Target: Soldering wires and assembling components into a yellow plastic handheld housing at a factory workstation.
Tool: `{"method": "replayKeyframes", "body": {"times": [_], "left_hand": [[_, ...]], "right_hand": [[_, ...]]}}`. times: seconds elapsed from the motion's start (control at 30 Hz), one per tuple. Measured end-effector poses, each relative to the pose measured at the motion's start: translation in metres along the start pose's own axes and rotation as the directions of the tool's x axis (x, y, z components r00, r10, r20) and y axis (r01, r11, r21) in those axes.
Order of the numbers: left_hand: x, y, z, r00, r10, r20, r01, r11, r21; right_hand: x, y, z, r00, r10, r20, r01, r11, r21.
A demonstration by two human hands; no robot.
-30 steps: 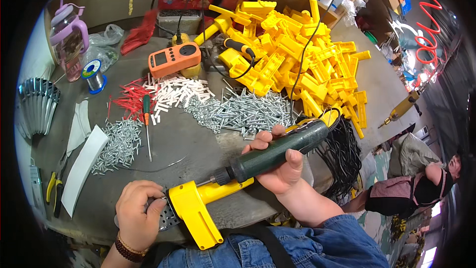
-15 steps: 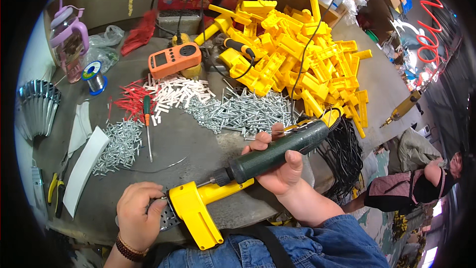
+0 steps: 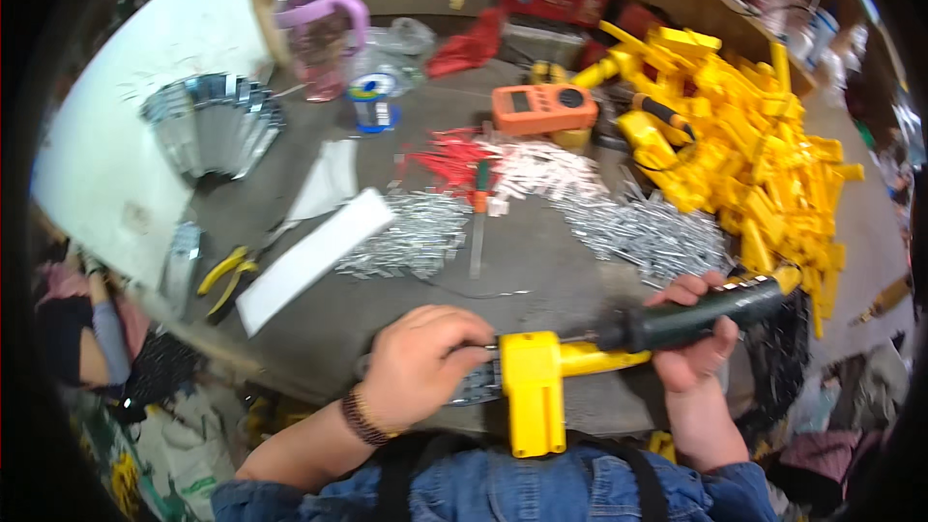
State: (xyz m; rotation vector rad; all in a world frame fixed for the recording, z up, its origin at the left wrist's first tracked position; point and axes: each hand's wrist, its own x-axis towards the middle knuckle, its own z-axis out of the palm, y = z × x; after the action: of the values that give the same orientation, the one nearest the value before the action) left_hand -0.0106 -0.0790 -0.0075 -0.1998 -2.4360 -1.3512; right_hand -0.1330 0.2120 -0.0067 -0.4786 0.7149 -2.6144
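Observation:
My left hand (image 3: pixel 420 367) is closed on a perforated metal plate (image 3: pixel 478 384), which sticks out from the left side of a yellow plastic housing (image 3: pixel 534 401). The housing has a block body and a handle-like arm running right; it lies close to my body. In my right hand (image 3: pixel 688 353) is a dark green electric screwdriver (image 3: pixel 715 317), gripped round its barrel and pointing left. Its bit reaches the top of the housing beside the block; whether a screw sits under the tip is too blurred to tell.
A heap of yellow plastic parts (image 3: pixel 754 155) stands at the right. Behind my hands lie screw piles (image 3: pixel 411 232), red and white sleeves (image 3: pixel 541 169), a hand screwdriver (image 3: pixel 479 203) and an orange meter (image 3: pixel 544 108). Pliers (image 3: pixel 232 275), a white strip (image 3: pixel 314 261) and metal blades (image 3: pixel 215 126) are left.
The view has swung left, so the table's things appear farther right. Both hands keep their holds on the plate and electric screwdriver; the tool now looks more level.

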Motion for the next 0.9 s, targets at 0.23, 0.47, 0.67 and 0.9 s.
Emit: {"method": "replayKeyframes", "body": {"times": [0.23, 0.47, 0.67, 0.9], "left_hand": [[-0.006, 0.001, 0.002, 1.0, -0.025, 0.001, 0.025, 0.998, 0.065], [-0.002, -0.003, 0.004, 0.998, 0.058, -0.014, -0.058, 0.997, 0.041], [-0.003, -0.001, 0.005, 0.992, 0.12, -0.042, -0.116, 0.991, 0.072], [0.001, -0.001, 0.008, 0.986, 0.152, -0.061, -0.146, 0.985, 0.089]], "right_hand": [[-0.001, 0.0, 0.0, 1.0, 0.007, -0.002, -0.007, 0.998, 0.057], [0.004, 0.005, -0.003, 0.998, 0.026, -0.051, -0.026, 1.0, 0.001], [0.007, 0.01, 0.004, 0.996, 0.081, -0.03, -0.079, 0.995, 0.067], [0.006, 0.005, -0.001, 0.994, 0.065, 0.09, -0.073, 0.994, 0.086]]}}
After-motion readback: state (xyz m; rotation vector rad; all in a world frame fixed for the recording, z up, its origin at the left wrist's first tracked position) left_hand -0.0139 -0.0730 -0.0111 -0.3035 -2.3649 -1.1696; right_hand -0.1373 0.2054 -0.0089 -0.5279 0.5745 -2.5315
